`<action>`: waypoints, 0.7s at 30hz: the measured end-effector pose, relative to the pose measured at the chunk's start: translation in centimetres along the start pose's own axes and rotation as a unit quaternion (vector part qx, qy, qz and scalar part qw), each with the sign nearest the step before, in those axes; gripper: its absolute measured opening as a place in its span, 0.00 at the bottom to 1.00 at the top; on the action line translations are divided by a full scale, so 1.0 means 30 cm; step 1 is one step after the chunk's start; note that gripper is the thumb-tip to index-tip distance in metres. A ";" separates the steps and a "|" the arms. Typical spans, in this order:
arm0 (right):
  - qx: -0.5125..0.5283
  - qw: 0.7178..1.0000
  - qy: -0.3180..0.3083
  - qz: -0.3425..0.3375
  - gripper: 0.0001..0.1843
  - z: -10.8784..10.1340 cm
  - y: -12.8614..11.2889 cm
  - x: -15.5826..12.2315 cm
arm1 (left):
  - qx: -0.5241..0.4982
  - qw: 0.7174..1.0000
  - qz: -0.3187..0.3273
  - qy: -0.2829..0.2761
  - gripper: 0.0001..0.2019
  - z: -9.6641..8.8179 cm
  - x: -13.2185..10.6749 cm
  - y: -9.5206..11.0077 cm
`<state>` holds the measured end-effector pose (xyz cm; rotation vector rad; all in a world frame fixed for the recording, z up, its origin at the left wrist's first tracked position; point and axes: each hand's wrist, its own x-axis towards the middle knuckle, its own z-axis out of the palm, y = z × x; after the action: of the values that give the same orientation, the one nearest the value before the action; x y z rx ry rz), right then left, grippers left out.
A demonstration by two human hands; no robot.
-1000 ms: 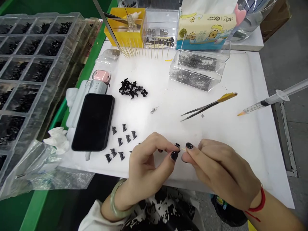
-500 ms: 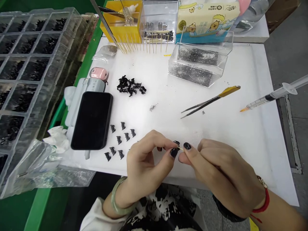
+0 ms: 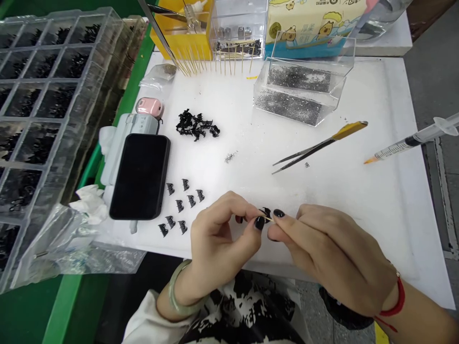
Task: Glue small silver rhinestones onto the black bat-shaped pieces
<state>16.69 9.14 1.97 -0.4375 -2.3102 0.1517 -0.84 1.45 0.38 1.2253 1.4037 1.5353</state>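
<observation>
My left hand [image 3: 224,243] pinches a small black piece [image 3: 267,211] near the front edge of the white surface [image 3: 358,205]; my right hand [image 3: 333,253] grips a thin stick [image 3: 268,219] against it, so this one seems unfinished. Leftward, eight spaced-out pieces [image 3: 182,227] may be done; toward the far left corner, a tangled heap [image 3: 197,125] probably remains.

Left hand [image 3: 224,243]: nails [image 3: 259,222] painted glossy black; one smooth pale-green bangle [image 3: 174,292] at the wrist. Same arm: one white sleeve [image 3: 146,319], creased, ending short of the bangle. Right hand [image 3: 330,253]: matching black polish; one red cord bracelet [image 3: 397,299], loose tail. Facing me, one garment [image 3: 247,308]: black-and-white, irregularly blotched.
</observation>
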 end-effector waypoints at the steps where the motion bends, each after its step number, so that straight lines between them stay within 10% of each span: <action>1: -0.002 1.000 -0.005 0.007 0.02 0.002 0.001 -0.002 | -0.001 1.000 0.000 0.000 0.10 0.000 0.000 0.000; 21: 0.255 0.945 0.014 0.207 0.10 0.032 0.028 0.008 | -0.021 1.000 -0.002 0.000 0.07 0.006 0.006 0.002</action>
<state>16.08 10.02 1.26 -0.6368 -2.0169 0.9177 -0.71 1.66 0.46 1.1957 1.3658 1.5548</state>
